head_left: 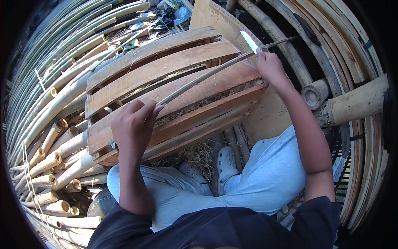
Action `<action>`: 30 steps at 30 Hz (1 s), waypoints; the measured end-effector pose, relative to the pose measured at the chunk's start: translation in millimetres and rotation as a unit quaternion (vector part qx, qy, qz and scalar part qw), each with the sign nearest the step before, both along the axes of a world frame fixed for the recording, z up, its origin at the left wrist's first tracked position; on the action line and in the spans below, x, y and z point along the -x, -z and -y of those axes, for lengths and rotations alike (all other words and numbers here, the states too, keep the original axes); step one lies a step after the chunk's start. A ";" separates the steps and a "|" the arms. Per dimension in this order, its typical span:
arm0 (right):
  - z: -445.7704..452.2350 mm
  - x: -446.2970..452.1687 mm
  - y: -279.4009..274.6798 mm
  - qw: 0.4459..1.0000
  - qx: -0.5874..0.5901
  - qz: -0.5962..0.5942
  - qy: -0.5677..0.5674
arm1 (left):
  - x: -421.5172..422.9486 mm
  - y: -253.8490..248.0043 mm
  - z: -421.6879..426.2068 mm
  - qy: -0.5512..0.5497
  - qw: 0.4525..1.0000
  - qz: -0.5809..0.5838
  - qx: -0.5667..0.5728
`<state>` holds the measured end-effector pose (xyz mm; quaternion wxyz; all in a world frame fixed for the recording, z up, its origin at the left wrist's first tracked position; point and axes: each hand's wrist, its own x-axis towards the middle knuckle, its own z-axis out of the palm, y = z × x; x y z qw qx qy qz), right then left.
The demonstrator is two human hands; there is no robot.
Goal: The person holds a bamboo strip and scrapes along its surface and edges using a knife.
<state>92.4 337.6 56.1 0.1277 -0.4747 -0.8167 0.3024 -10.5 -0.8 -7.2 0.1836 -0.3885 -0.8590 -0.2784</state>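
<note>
A long, thin bamboo strip (211,74) runs slantwise above a slatted wooden crate (166,60). My left hand (134,124) is closed on the strip's near end, over the crate's front edge. Farther up to the right, my right hand (271,68) grips a knife (249,41). The bright blade points up and to the left, lying across the strip close to its far end. My fingers cover the knife's handle, and whether they also touch the strip I cannot tell.
Cut bamboo poles (58,108) are stacked along the left. A plywood sheet (267,118) stands behind the crate, and a thick bamboo pole (356,101) juts in from the right. Long split strips (356,174) line the right edge. Straw (199,153) lies near my clogs (227,164).
</note>
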 end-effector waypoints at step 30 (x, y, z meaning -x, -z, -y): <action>-10.0 -7.1 9.8 0.999 0.040 0.025 -0.022 | -12.2 -4.8 -3.9 0.055 0.988 0.131 -0.057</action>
